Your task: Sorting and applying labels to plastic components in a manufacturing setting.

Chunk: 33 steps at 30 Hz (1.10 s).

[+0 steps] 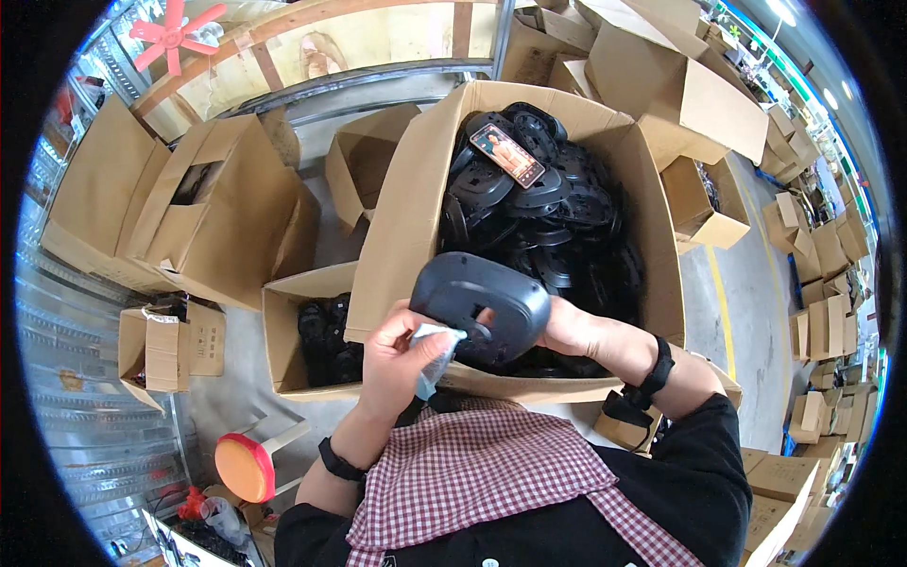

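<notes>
Above the near edge of a big open cardboard box (397, 227) I hold up a glossy black plastic shell (482, 283), rounded, with a hole near its middle. Its right edge is gripped by my right hand (570, 328), whose fingers are partly hidden behind the part. My left hand (395, 352) is closed on a thin pale blue cloth (433, 369) at the shell's lower left side. Many similar black plastic shells (548, 203) lie heaped in the box. A phone (508, 155) with a lit screen rests on the heap.
A smaller carton (283, 331) with black parts stands left of the big box. Larger cartons (217, 217) fill the far left, and more (661, 85) are stacked at the far right. A round orange-topped stool (244, 468) stands at lower left. Yellow-lined floor (723, 302) runs along the right.
</notes>
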Tool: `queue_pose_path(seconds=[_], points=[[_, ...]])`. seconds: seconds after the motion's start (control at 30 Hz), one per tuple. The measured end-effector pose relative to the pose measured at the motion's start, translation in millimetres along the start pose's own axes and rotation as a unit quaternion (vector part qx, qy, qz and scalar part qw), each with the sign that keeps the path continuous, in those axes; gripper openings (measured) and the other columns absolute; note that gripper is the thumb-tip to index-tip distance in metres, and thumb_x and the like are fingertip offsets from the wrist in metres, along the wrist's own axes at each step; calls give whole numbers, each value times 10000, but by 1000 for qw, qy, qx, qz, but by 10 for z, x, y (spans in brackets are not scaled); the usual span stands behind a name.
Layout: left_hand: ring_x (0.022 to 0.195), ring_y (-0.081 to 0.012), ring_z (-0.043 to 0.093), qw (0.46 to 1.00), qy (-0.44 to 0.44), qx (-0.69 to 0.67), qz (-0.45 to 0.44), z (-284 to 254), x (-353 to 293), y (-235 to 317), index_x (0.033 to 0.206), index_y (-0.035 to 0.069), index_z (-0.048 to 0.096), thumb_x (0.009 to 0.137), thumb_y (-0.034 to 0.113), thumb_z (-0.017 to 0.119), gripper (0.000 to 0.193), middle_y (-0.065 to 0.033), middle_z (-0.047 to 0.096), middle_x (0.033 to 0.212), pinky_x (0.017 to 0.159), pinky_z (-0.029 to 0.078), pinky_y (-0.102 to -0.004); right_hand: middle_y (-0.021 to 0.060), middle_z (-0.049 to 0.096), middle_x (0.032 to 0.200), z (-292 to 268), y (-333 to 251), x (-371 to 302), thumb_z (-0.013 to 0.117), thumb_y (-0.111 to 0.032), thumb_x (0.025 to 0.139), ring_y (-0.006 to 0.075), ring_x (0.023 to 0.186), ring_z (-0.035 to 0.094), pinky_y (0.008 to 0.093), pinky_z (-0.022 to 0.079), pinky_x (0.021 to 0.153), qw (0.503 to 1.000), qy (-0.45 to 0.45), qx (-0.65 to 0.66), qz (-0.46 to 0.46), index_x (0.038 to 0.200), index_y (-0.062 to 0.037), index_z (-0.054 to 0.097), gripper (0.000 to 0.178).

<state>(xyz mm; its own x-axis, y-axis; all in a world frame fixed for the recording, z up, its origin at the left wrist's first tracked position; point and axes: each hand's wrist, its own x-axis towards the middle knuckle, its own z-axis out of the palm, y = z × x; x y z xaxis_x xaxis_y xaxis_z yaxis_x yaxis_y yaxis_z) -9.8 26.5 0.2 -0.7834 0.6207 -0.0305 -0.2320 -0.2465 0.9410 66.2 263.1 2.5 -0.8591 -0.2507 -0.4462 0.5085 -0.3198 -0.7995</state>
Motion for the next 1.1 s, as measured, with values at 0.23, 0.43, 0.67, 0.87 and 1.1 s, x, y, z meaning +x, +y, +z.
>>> queue_pose_path(seconds=[0.23,0.43,0.67,0.87,1.1], points=[[768,-87,579,997,74,22,-13,33,32,-7,839,4,622,846,57,711,104,-3,579,856,720,466,-230,88,659,1109,278,-130,-54,538,-322,976,144,1013,620,300,479,927,987,22,34,-157,1216,-20,551,386],[713,-58,501,972,110,192,85,-10,35,0,829,35,558,855,125,718,185,2,565,826,658,429,-222,70,676,1056,258,-96,-65,566,-249,969,112,974,609,277,476,899,984,40,-1,-176,1121,-28,571,268],[663,-24,438,975,105,188,47,18,66,127,761,64,490,865,110,709,247,46,520,697,568,379,-204,45,671,1048,351,-123,-170,575,-231,965,87,961,585,261,467,886,977,14,-60,-204,1091,-41,565,229],[639,-5,407,982,122,144,7,-25,96,64,696,94,415,854,94,722,346,57,503,691,531,350,-191,18,651,1031,346,-121,-182,572,-227,967,69,926,560,248,464,855,971,5,-84,-223,1062,-50,566,201],[638,-2,439,973,196,107,58,-245,6,84,751,74,516,849,44,690,202,69,509,705,560,377,-181,7,653,996,381,-213,-98,565,-238,971,63,889,563,250,472,835,968,46,-90,-228,1040,-53,566,197]])
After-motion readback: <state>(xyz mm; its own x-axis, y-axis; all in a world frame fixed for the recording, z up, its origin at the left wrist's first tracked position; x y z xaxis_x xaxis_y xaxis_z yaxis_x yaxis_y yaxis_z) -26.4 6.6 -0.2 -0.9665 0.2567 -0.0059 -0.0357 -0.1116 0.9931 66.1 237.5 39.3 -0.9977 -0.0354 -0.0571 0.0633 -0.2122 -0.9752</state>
